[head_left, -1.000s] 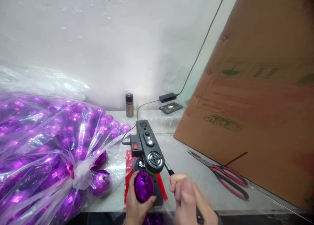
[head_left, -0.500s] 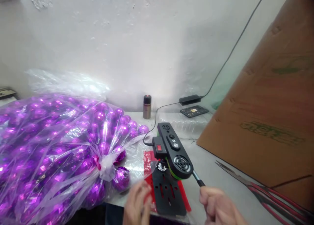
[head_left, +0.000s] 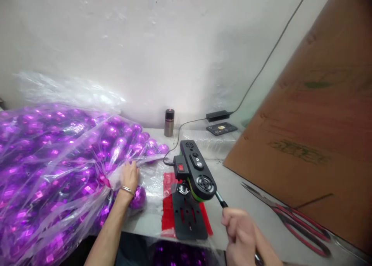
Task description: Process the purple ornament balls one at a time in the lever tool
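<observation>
Because the bag of purple baubles (head_left: 52, 169) is thin clear film round loose, glossy balls, expect it light for its bulk, soft, shifting; balls probably slick and easy to dent. Best hold: the gathered neck (head_left: 115, 177) by the pink tie (head_left: 105, 181), not the ball mass. Bag fills the left end of the desk (head_left: 228, 186). Left grip (head_left: 130, 177) is on the neck from the right; fingertips hidden, so can't tell if it's closed on the film or just resting. One bauble (head_left: 139, 198) sits just beside that wrist.

Right grip (head_left: 240, 229) is wrapped round the lever (head_left: 220, 198) of the black switch unit (head_left: 199, 171). Lever looks rigid; take it by its dark handle, clear of the body. Slotted base plate (head_left: 190, 215) lies on a red sheet (head_left: 167, 215) at the desk's front edge. More baubles (head_left: 174, 254) below that edge.

Further out: red-handled shears (head_left: 275, 208) toward the right side, by the cardboard box (head_left: 290, 142); flask (head_left: 169, 124) near the back edge, left of the power adapter (head_left: 217, 115).
</observation>
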`<action>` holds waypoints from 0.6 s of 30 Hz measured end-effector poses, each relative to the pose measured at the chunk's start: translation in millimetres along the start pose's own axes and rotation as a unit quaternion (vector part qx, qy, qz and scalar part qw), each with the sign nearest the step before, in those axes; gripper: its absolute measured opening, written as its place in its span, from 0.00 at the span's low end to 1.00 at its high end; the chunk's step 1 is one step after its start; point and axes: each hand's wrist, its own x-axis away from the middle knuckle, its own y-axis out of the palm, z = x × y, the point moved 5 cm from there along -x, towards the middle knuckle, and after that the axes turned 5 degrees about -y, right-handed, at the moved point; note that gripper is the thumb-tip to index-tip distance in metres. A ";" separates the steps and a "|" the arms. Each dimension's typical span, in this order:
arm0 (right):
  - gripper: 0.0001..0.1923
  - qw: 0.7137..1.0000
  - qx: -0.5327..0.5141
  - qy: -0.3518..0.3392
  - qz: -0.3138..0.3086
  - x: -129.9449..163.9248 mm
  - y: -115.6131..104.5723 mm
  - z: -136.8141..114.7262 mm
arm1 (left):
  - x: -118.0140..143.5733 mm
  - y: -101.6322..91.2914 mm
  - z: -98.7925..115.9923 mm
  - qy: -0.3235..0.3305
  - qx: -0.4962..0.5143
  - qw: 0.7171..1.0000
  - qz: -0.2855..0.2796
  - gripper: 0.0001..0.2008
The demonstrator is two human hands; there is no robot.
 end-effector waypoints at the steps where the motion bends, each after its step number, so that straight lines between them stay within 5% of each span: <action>1: 0.22 1.000 -0.008 -0.007 -0.012 1.0 -1.0 2.1 | 0.9 -2.0 -0.1 0.014 0.001 1.000 0.000 0.09; 8: 0.20 0.997 0.019 -0.006 -0.069 -1.6 -3.0 -2.2 | 7.9 -17.1 13.5 0.090 0.077 0.993 0.003 0.24; 11: 0.06 0.991 0.042 -0.009 -0.125 -4.5 -14.1 -0.6 | 43.8 -35.3 14.5 0.138 0.152 0.979 0.009 0.21; 12: 0.13 0.990 0.055 -0.010 -0.133 -1.7 -24.9 3.4 | 64.0 -38.0 11.3 0.159 0.189 0.969 -0.004 0.20; 14: 0.27 0.986 0.093 -0.007 -0.138 13.8 -57.6 16.9 | 114.8 -27.5 2.8 0.207 0.372 0.893 -0.146 0.19; 15: 0.24 0.983 0.118 -0.011 -0.142 27.2 -77.0 24.7 | 147.1 -9.7 0.4 0.234 0.410 0.830 -0.298 0.22; 17: 0.20 0.944 0.135 0.086 -0.289 70.6 -104.5 52.2 | 210.8 34.7 -13.5 0.217 0.382 0.714 -0.545 0.19; 18: 0.26 0.911 0.156 0.150 -0.350 97.0 -117.7 66.9 | 229.2 60.0 -26.0 0.156 0.339 0.729 -0.573 0.16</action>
